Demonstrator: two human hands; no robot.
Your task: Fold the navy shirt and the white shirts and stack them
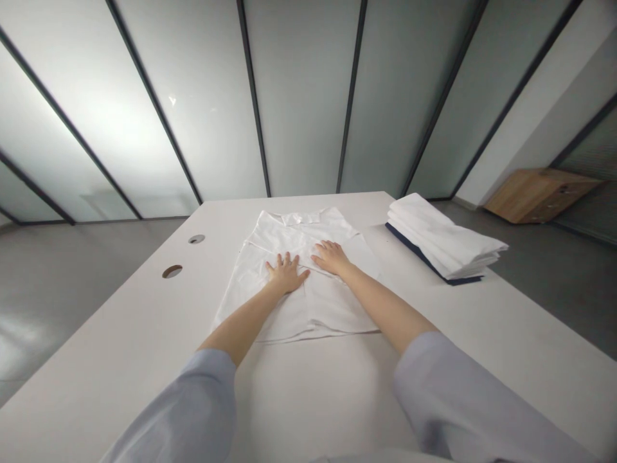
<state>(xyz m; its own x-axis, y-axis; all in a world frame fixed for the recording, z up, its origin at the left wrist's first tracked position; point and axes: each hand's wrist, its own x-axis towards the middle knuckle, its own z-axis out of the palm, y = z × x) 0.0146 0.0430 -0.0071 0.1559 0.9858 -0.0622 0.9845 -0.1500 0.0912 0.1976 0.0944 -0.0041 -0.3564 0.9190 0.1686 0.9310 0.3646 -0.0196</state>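
Observation:
A white shirt (332,302) lies spread on the table in front of me, its collar end toward the far edge and its hem toward me. On the left part of the cloth my left hand (286,273) rests flat with fingers spread. Slightly farther and to the right, my right hand (332,257) presses on the same fabric, palm down, fingers stretched out. Neither hand grips anything. Small creases show around the fingers and near the hem. Parts of the shirt are hidden under my hands and forearms.
A stack of folded white cloth (443,235) sits on a dark blue flat piece (465,281) at the table's right edge. Two round holes, one (172,271) nearer, pierce the white tabletop (308,379) at left. Frosted glass panels stand behind; a wooden cabinet (525,193) is at far right.

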